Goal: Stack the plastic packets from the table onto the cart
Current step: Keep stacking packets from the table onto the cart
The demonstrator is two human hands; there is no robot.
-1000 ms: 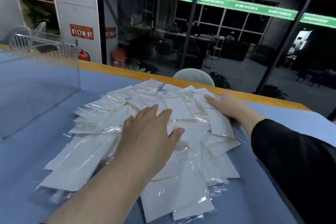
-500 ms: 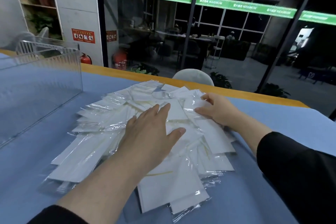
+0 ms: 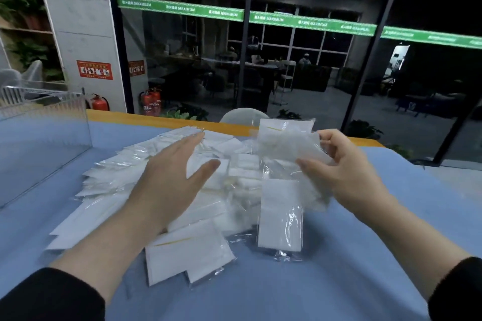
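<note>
A loose pile of white plastic packets (image 3: 109, 180) lies spread over the blue table (image 3: 339, 281). My left hand (image 3: 172, 180) is held flat over the middle of the pile with straight fingers, and I cannot tell whether it touches the packets. My right hand (image 3: 339, 169) grips a bunch of packets (image 3: 284, 146) raised off the right side of the pile, thumb in front and fingers curled behind. One long packet (image 3: 280, 214) hangs down from that bunch toward the table. No cart is in view.
A clear plastic box (image 3: 44, 143) stands on the table at the left. The table's orange far edge (image 3: 117, 113) runs in front of a glass wall. A white chair back (image 3: 242, 114) shows just beyond the edge.
My right hand has closed on packets at the right of the pile and lifted them. My left hand has stayed over the pile's middle. The camera has tilted a little.
</note>
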